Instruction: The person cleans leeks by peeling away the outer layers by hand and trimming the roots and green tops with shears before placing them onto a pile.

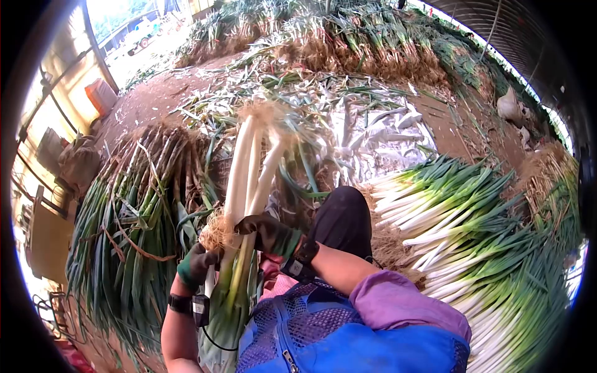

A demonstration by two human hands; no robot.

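Note:
My right hand (pixel 270 236), in a dark glove with a green cuff, is closed around several long green onions (pixel 244 168). Their white stalks point up and away, with pale roots at the far end, and their green leaves hang down beside my body. My left hand (pixel 198 266), also gloved, is closed just below a tuft of roots (pixel 216 231), apparently on another green onion whose white stalk shows beneath the fist. Its fingers are partly hidden. Both wrists carry dark straps with small devices.
A pile of untrimmed green onions (pixel 134 236) lies to the left. Cleaned white-stalked ones (pixel 435 224) are heaped at right. Peeled leaves and skins (pixel 379 127) litter the ground ahead, with a large stack (pixel 367 56) behind. My bent knee (pixel 342 217) is close by.

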